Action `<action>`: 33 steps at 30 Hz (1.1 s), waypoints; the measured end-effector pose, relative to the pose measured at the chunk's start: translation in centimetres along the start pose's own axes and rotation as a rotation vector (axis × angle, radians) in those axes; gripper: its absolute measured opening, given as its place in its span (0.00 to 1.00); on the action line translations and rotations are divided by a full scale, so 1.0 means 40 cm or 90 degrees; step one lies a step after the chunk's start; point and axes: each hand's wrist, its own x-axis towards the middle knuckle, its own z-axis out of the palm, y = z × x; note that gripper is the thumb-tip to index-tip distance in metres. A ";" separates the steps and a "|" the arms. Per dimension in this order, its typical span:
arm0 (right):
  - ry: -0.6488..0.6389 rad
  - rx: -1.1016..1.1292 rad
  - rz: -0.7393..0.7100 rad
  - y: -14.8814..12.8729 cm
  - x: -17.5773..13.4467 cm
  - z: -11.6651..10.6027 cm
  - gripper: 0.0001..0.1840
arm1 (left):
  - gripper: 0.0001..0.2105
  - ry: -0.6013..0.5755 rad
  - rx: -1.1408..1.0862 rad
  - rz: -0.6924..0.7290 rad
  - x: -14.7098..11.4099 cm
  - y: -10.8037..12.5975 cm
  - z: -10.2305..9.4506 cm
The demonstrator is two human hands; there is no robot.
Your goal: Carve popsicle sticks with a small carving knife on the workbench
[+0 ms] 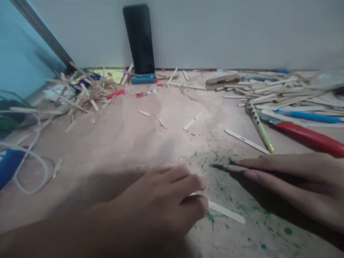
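My left hand [163, 200] is closed, thumb and fingers pinched around one end of a flat wooden craft stick [227, 212]. The rest of that stick juts out to the right, low over the tabletop. Between the fingers and thumb of my right hand [292, 182] is a slim craft knife [228, 167] with a pale handle. Its dark metal tip points left, towards my left hand, apart from the stick. Just beyond the right hand lies another craft stick [245, 141] with a small slot in its middle. Green flecks and shavings mark the table [150, 147] around both hands.
Craft sticks [285, 93] lie heaped at the back right, near a yellow dotted pencil [260, 125], a blue pen [309, 115] and a red-handled knife [309, 136]. A phone [139, 39] leans on the wall. Left are a stick pile [88, 89] and white cord [44, 179].
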 end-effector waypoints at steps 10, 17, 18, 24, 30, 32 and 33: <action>-0.094 0.203 -0.038 -0.053 0.043 -0.019 0.20 | 0.20 0.002 0.020 -0.018 0.004 -0.011 -0.003; -0.082 0.210 -0.025 -0.058 0.047 -0.037 0.20 | 0.21 -0.060 0.014 -0.032 0.004 -0.014 -0.023; -0.082 0.212 -0.025 -0.059 0.046 -0.039 0.20 | 0.21 -0.063 0.012 -0.033 0.005 -0.013 -0.025; -0.062 0.147 -0.015 -0.054 0.029 -0.035 0.15 | 0.25 -0.067 0.028 -0.085 0.005 -0.003 -0.027; -0.072 0.105 -0.021 -0.056 -0.008 -0.013 0.24 | 0.22 -0.062 0.022 -0.097 0.004 -0.013 -0.024; -0.076 0.102 -0.015 -0.055 -0.015 -0.013 0.24 | 0.22 -0.061 0.025 -0.096 0.004 -0.014 -0.024; -0.073 0.106 -0.008 -0.053 -0.017 -0.015 0.24 | 0.22 -0.062 0.028 -0.098 0.004 -0.014 -0.025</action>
